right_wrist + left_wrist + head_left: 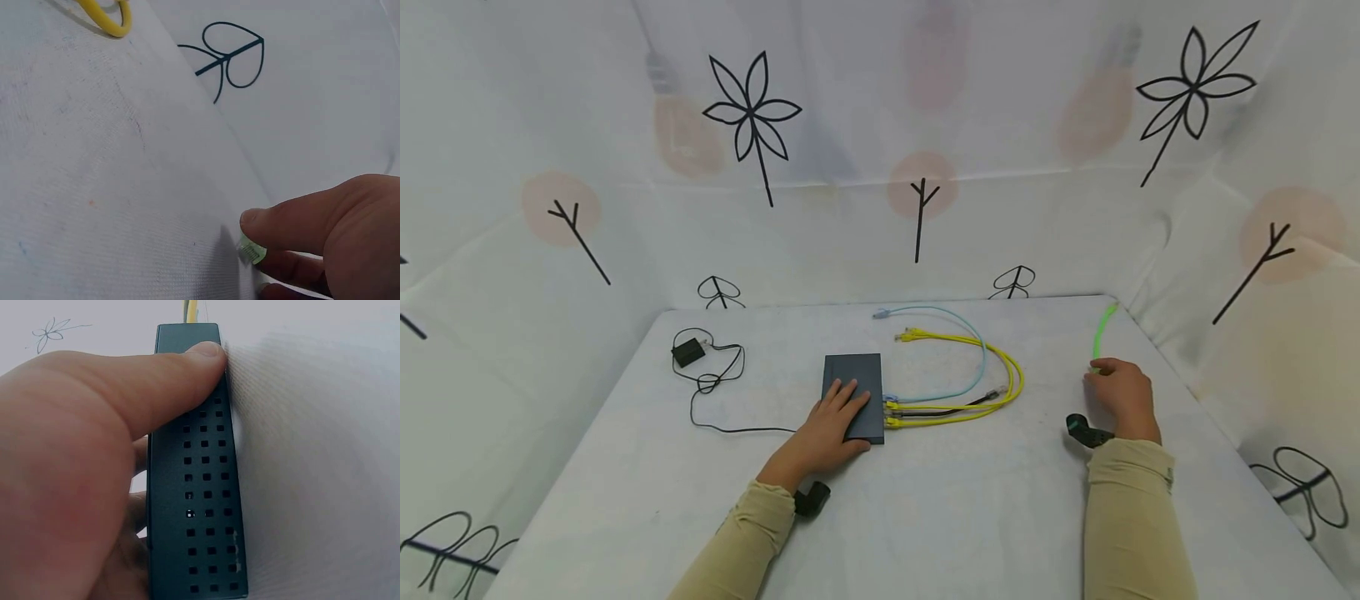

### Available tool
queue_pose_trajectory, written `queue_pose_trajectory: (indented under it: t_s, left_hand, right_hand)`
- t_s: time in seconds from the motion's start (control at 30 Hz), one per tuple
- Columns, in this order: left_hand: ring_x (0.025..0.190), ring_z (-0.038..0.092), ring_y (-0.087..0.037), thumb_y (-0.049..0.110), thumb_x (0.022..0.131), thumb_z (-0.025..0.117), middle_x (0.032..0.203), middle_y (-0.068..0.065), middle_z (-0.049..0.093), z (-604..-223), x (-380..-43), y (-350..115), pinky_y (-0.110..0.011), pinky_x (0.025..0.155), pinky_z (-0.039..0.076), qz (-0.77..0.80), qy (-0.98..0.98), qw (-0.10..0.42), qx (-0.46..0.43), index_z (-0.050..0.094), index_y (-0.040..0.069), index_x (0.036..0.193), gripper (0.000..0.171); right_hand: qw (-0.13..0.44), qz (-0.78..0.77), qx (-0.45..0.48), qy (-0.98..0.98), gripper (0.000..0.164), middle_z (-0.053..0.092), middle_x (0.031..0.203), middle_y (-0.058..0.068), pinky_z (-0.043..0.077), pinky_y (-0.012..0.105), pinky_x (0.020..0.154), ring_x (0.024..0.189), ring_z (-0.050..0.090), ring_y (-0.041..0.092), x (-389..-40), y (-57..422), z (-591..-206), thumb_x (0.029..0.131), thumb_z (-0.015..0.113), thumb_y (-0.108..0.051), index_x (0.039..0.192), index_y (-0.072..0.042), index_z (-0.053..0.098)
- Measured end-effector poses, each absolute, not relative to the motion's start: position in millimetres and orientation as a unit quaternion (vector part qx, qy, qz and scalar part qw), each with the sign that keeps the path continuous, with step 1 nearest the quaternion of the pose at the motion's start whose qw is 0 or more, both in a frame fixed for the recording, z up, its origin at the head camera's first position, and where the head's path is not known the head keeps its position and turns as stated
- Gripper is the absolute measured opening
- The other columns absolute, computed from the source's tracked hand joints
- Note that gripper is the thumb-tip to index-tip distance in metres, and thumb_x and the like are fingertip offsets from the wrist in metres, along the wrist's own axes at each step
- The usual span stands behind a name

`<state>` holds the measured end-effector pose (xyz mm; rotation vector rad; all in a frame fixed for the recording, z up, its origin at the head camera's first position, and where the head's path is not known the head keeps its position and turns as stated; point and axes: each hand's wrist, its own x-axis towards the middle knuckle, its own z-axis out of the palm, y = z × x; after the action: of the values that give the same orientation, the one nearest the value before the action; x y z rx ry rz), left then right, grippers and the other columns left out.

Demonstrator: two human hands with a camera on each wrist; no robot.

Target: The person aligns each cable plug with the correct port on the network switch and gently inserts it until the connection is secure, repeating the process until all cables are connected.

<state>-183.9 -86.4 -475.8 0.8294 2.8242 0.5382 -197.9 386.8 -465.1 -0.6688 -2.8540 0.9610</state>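
A dark network switch [855, 371] lies flat on the table. My left hand [823, 429] rests on it, fingers spread across the top, and the thumb [181, 375] presses against its vented side. Two yellow network cables [1012, 364], a light blue network cable [983, 358] and a short black network cable [973, 403] run from its right side. At the table's right, my right hand [1126, 396] pinches the near end of a bright green network cable [1102, 329] between thumb and fingers. Its clear plug [252, 251] shows at the fingertips in the right wrist view.
A black power adapter [688, 352] with a coiled thin cord [707, 383] lies at the left, the cord leading toward the switch. White patterned cloth walls [850, 242] enclose the table [970, 508] at the back and sides.
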Motion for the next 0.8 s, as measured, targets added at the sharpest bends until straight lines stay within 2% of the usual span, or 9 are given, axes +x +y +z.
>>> queue_pose_trajectory:
  t_s: [0.2,0.4,0.57,0.67,0.73,0.8]
  left_hand:
    - [0.151,0.006,-0.037,0.045,0.091,0.064,0.163,-0.010,0.016,-474.6,-183.1,-86.1,-0.061,0.114,0.024,0.178,0.941,0.077,0.278,0.029,0.019,0.154,0.077]
    - [0.151,0.006,-0.035,0.046,0.091,0.064,0.163,-0.009,0.016,-475.6,-183.2,-86.5,-0.060,0.114,0.024,0.177,0.942,0.075,0.275,0.029,0.020,0.154,0.077]
    - [0.151,0.006,-0.035,0.046,0.091,0.065,0.163,-0.009,0.016,-474.5,-183.0,-86.2,-0.060,0.114,0.024,0.174,0.943,0.077,0.273,0.029,0.019,0.154,0.078]
    - [0.151,0.006,-0.035,0.045,0.091,0.065,0.163,-0.009,0.015,-472.7,-182.5,-85.6,-0.061,0.114,0.024,0.175,0.943,0.078,0.272,0.029,0.019,0.155,0.078]
    - [0.151,0.006,-0.035,0.045,0.091,0.065,0.163,-0.009,0.016,-472.6,-182.5,-85.4,-0.061,0.114,0.024,0.177,0.942,0.078,0.272,0.029,0.019,0.154,0.077]
    - [0.151,0.006,-0.035,0.045,0.091,0.065,0.163,-0.009,0.015,-472.6,-182.5,-85.3,-0.060,0.114,0.024,0.177,0.943,0.078,0.271,0.029,0.020,0.154,0.077]
  right_hand:
    - [0.037,0.295,-0.204,-0.933,0.042,0.057,0.123,0.030,0.044,0.053,0.087,0.109,0.051,0.047,-198.0,386.4,-467.2,0.093,0.048,-0.021,0.127,0.003,0.057]
    - [0.004,0.290,-0.215,-0.933,0.043,0.050,0.130,0.033,0.040,0.058,0.093,0.116,0.044,0.052,-199.6,384.7,-464.0,0.093,0.045,-0.023,0.126,0.003,0.054]
    - [-0.041,0.280,-0.190,-0.940,0.047,0.046,0.130,0.034,0.043,0.056,0.086,0.110,0.047,0.050,-201.2,386.1,-458.3,0.097,0.041,-0.032,0.132,0.000,0.044]
    - [-0.067,0.275,-0.162,-0.945,0.051,0.040,0.137,0.036,0.043,0.058,0.088,0.116,0.045,0.052,-203.5,386.8,-455.9,0.100,0.033,-0.036,0.138,-0.002,0.039]
    - [-0.077,0.272,-0.144,-0.948,0.051,0.038,0.140,0.035,0.041,0.060,0.092,0.121,0.041,0.054,-204.4,386.5,-455.4,0.101,0.030,-0.037,0.138,-0.003,0.041]
    - [-0.079,0.274,-0.133,-0.949,0.052,0.040,0.139,0.034,0.041,0.059,0.091,0.120,0.042,0.053,-204.6,385.4,-455.0,0.101,0.030,-0.038,0.136,-0.003,0.045]
